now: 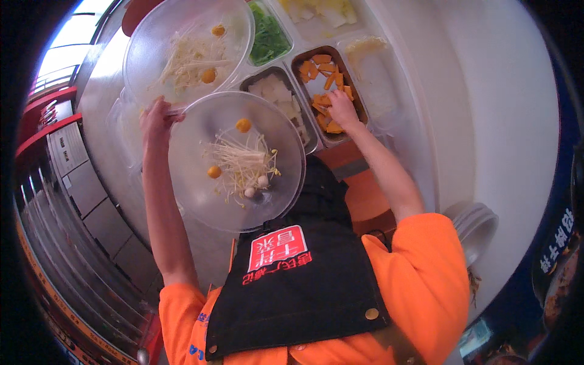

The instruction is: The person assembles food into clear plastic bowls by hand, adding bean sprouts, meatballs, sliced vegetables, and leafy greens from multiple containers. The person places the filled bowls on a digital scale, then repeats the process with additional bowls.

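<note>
My left hand [159, 119] grips the rims of two clear plastic bowls where they meet. The near bowl [189, 200] holds enoki mushrooms [246, 159], bean sprouts, two orange balls [243, 125] and two pale balls [262, 180]. Enoki and two more orange balls [208, 75] lie in the far bowl [141, 59]. My right hand [341, 109] reaches into a rectangular tub [353, 80] of orange vegetable slices [334, 127], which look like carrot or pumpkin. Its fingertips are among the slices, and whether they pinch any is hidden.
Beside the orange slices stand tubs of pale slices [278, 93], green leaves [269, 34], yellowish-white pieces [319, 11] and translucent noodle-like food [369, 68]. Stacked clear bowls [477, 228] are at the right. Metal rails [68, 255] run along the left.
</note>
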`<control>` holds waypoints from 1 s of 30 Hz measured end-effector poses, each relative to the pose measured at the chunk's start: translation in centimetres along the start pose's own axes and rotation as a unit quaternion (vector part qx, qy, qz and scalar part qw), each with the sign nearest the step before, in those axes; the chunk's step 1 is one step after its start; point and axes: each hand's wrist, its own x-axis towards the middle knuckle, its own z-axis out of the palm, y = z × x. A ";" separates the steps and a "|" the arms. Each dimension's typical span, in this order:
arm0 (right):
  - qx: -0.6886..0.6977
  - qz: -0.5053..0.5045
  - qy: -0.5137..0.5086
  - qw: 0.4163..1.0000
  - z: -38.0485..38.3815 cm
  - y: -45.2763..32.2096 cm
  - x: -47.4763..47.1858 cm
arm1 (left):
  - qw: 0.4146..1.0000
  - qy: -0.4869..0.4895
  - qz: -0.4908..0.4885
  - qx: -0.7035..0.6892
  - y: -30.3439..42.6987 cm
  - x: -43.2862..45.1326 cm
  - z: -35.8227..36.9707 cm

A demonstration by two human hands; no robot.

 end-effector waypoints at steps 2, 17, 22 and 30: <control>-0.061 -0.005 -0.002 0.998 0.3 -0.8 0.2 | 1.000 0.020 0.009 -0.002 0.1 -1.0 -0.2; 0.057 0.132 -0.001 0.990 -2.0 2.0 2.4 | 0.999 0.034 -0.007 -0.021 -0.4 -2.2 0.2; 0.474 0.181 0.066 0.859 -14.1 -7.7 4.2 | 1.000 -0.004 0.002 0.010 0.5 -1.9 1.4; 0.339 -0.039 0.202 0.918 -22.1 -16.8 10.1 | 0.998 -0.058 0.011 0.001 -0.4 0.9 4.9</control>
